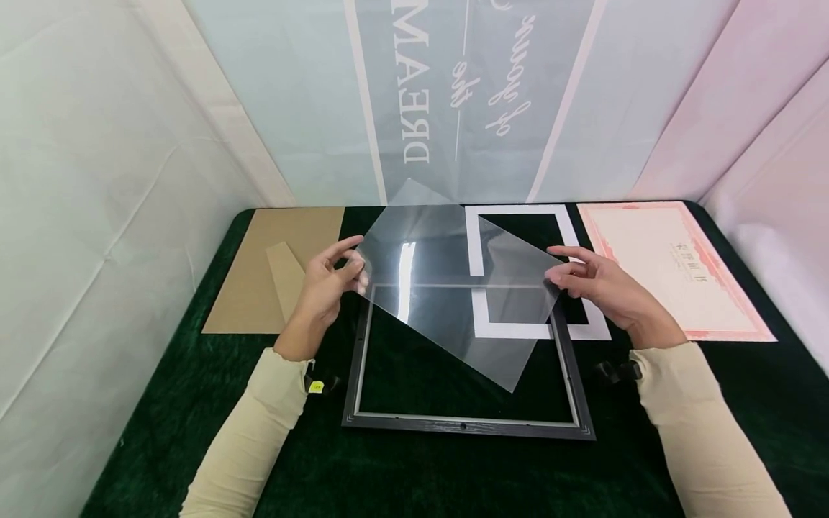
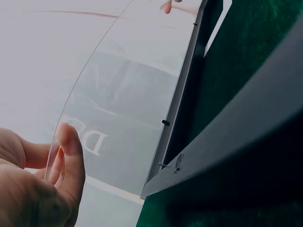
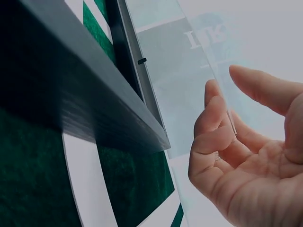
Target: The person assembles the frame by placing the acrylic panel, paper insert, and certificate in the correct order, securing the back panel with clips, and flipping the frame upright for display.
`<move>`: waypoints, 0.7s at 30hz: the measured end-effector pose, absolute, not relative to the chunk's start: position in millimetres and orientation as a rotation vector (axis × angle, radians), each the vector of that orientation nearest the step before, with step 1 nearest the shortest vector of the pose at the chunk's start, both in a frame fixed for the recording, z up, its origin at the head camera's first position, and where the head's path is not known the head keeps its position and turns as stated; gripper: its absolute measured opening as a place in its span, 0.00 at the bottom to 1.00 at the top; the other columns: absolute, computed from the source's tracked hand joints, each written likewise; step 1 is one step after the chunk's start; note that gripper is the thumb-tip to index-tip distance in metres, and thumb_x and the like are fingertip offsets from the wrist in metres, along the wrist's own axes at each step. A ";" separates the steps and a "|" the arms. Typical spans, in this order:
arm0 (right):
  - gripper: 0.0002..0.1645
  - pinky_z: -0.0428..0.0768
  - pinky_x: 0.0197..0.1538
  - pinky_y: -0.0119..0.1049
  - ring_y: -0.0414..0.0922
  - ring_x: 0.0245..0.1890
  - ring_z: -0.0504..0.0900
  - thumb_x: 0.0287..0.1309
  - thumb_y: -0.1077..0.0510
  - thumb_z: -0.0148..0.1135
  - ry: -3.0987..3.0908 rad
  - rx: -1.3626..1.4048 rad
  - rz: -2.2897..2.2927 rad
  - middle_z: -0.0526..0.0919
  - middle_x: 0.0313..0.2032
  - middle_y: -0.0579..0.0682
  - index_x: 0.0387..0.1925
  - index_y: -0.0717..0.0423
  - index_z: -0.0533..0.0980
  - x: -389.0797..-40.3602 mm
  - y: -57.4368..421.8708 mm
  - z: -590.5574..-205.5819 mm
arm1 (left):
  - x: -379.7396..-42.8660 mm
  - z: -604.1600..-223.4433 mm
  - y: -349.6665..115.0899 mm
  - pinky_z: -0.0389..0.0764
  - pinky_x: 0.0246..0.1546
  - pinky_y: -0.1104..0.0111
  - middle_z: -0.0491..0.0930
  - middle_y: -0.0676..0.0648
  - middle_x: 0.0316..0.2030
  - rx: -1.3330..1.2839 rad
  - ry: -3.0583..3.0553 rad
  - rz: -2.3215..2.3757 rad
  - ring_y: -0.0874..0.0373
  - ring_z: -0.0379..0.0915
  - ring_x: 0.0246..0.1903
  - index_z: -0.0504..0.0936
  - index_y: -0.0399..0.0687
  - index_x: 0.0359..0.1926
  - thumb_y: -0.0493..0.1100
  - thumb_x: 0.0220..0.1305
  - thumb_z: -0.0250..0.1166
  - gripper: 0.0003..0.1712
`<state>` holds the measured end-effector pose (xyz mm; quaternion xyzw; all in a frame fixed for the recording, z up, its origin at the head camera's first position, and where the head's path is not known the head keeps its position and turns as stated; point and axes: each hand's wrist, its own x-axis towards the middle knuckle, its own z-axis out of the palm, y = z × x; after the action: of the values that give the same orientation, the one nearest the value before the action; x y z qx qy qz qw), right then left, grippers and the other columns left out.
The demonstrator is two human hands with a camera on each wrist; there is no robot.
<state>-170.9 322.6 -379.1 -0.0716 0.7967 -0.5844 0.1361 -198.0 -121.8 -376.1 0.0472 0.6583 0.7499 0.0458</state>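
Note:
A clear rectangular sheet [image 1: 440, 288] is held up at a slant over a dark picture frame [image 1: 463, 427] that lies on the table. My left hand [image 1: 330, 280] pinches the sheet's left corner between thumb and fingers; the left wrist view shows its edge running between the thumb and fingertips of that hand [image 2: 52, 179]. At the opposite corner, my right hand [image 1: 605, 291] grips the sheet, with one finger held out straight. In the right wrist view the right hand [image 3: 246, 165] has the corner among its fingers. The frame's opening shows the green cloth beneath.
A brown backing board [image 1: 239, 288] with a folded-out flap lies at the left. Behind the frame on the right is a white mat border [image 1: 592, 332], partly seen through the sheet. A pink-edged certificate [image 1: 654, 273] lies farther right. Dark green cloth [image 1: 421, 475] covers the table.

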 end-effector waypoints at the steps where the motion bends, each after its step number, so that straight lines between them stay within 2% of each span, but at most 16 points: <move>1: 0.36 0.77 0.42 0.28 0.33 0.40 0.80 0.70 0.58 0.58 2.295 -0.209 -1.712 0.86 0.42 0.32 0.74 0.56 0.57 -171.0 322.4 -379.4 | -197.9 -375.7 -121.6 0.81 0.26 0.76 0.74 0.52 0.34 0.124 2.011 2.298 0.65 0.76 0.19 0.71 0.39 0.67 0.30 0.70 0.57 0.25; 7: 0.43 0.80 0.48 0.23 0.32 0.43 0.84 0.68 0.60 0.60 2.214 -0.177 -1.856 0.84 0.48 0.34 0.77 0.54 0.51 -171.6 317.0 -379.4 | -198.0 -375.4 -119.1 0.82 0.27 0.77 0.72 0.51 0.36 -0.002 1.986 2.367 0.65 0.77 0.20 0.73 0.41 0.67 0.29 0.69 0.59 0.26; 11: 0.47 0.83 0.48 0.26 0.36 0.41 0.87 0.66 0.65 0.61 2.110 -0.121 -2.044 0.81 0.50 0.38 0.78 0.53 0.47 -171.4 308.7 -379.7 | -197.2 -376.7 -116.1 0.82 0.27 0.77 0.72 0.52 0.37 -0.055 1.956 2.421 0.66 0.78 0.20 0.73 0.41 0.67 0.29 0.69 0.59 0.26; 15: 0.52 0.83 0.47 0.27 0.37 0.39 0.88 0.64 0.68 0.62 2.099 -0.102 -2.134 0.81 0.52 0.37 0.79 0.47 0.44 -170.8 302.7 -379.7 | -195.6 -377.3 -111.6 0.81 0.26 0.78 0.72 0.52 0.37 -0.072 1.898 2.487 0.66 0.79 0.20 0.71 0.40 0.69 0.30 0.69 0.59 0.28; 21: 0.52 0.83 0.46 0.24 0.35 0.38 0.87 0.63 0.68 0.63 2.153 -0.101 -2.134 0.80 0.53 0.37 0.79 0.48 0.46 -169.9 302.2 -380.4 | -192.5 -376.8 -106.6 0.82 0.27 0.78 0.72 0.52 0.37 -0.042 1.878 2.503 0.65 0.80 0.21 0.69 0.40 0.70 0.31 0.68 0.60 0.29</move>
<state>-169.9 302.2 -380.4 -0.0332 0.7088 -0.7026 0.0542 -192.5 -106.6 -376.8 -0.0136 0.6000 0.7999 0.0060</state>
